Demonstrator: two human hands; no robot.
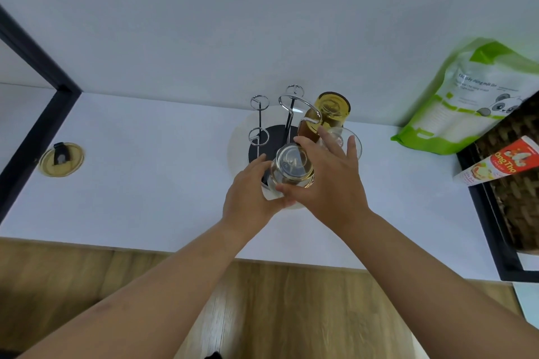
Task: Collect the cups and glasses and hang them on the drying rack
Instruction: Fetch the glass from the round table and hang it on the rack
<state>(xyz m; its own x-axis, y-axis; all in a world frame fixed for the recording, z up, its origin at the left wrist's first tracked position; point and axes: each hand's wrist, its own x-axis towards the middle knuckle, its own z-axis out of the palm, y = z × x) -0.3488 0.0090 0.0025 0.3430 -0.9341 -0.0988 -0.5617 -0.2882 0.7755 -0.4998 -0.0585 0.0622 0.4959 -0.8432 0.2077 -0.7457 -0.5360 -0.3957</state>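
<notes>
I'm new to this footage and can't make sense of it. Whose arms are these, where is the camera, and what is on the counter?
There is no machine: a person wears a camera on the head, looking down at their own arms. The left hand and right hand together hold a clear glass, upside down, over a drying rack on the white counter. An amber glass already hangs there. A round lid lies to the left; a green bag stands to the right.

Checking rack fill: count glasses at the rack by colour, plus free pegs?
Clear glasses: 2, one held by both hands, one behind the right hand
Amber glasses: 2, one yellow, one brown
Free pegs: 3 seen
Total glasses: 4
</notes>
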